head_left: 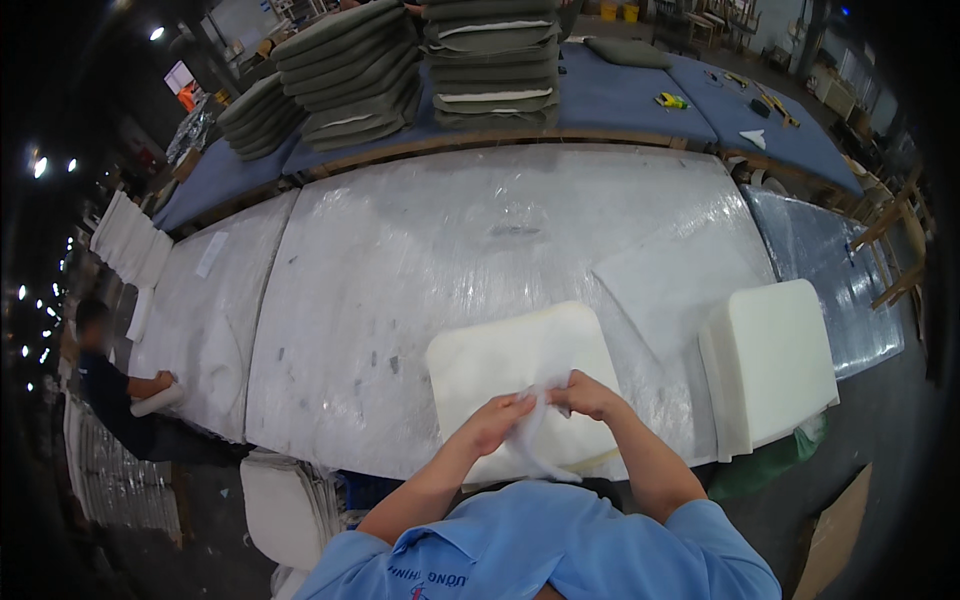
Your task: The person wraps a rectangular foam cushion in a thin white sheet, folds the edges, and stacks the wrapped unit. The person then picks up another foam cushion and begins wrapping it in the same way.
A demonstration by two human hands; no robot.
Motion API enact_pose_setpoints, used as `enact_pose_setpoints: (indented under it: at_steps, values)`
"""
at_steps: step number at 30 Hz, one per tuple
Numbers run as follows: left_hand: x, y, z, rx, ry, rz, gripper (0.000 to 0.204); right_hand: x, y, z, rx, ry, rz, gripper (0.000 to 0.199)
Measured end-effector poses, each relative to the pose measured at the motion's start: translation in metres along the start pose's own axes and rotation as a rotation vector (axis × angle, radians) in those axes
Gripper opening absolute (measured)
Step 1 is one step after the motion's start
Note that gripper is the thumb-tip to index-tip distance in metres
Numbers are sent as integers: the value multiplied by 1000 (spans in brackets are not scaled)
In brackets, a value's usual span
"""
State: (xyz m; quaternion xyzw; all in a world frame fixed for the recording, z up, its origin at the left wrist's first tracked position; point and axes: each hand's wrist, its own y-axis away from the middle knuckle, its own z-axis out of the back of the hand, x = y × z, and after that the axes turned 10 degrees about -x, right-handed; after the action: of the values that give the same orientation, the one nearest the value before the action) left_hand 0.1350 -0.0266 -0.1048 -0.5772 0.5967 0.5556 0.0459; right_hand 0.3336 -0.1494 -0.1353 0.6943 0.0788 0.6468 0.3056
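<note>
A cream foam seat pad (500, 362) with rounded corners lies flat at the near edge of the plastic-covered table, right in front of me. Above it, my left hand (497, 422) and my right hand (588, 394) are close together, fingers pinched on a strip of thin white wadding (530, 440). The strip hangs between the hands and trails over the near part of the pad. On the table to the right, a thin white sheet (675, 285) lies spread out. Beside it stands a stack of cream foam pads (775, 365).
Stacks of dark green cushions (493, 65) stand on the blue tables behind. A yellow-green tool (671, 101) lies at the far right. At the far left, a co-worker (125, 385) handles a white roll (158, 398). More white pads (285, 510) sit below the near left edge.
</note>
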Motion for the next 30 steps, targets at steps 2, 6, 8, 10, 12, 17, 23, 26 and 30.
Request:
enact_pose_setpoints:
  at_steps: [2, 6, 8, 10, 12, 17, 23, 26, 30]
  values:
    - [-12, -4, -8, 40, -13, -9, 41, 3, 0, -11, 65, 88, 47, 18]
    - [-27, -12, 4, -159, 176, -165, 40, 23, 3, 7, 138, -180, 20, 52]
    - [-36, -7, -1, -234, 268, -235, 39, 21, 17, 31, 152, -146, -8, 68]
    - [-43, -6, -12, -232, 338, -330, 37, 11, 27, 28, 269, -47, 48, 79]
    - [-43, -3, -14, -281, 319, -351, 38, 9, 34, 2, 316, 160, 101, 78]
    - [-54, -9, -22, -498, -80, -387, 35, -40, 35, -3, -6, 161, -16, 26]
    - [-31, 15, -20, -441, -233, -472, 31, -57, 14, 155, -460, -65, -133, 21]
    - [-26, 28, -44, -360, -166, -394, 31, -45, 14, 260, -845, 54, -104, 51]
    - [-4, 31, -67, -333, -140, -427, 34, -3, 14, 307, -1394, 798, 388, 61]
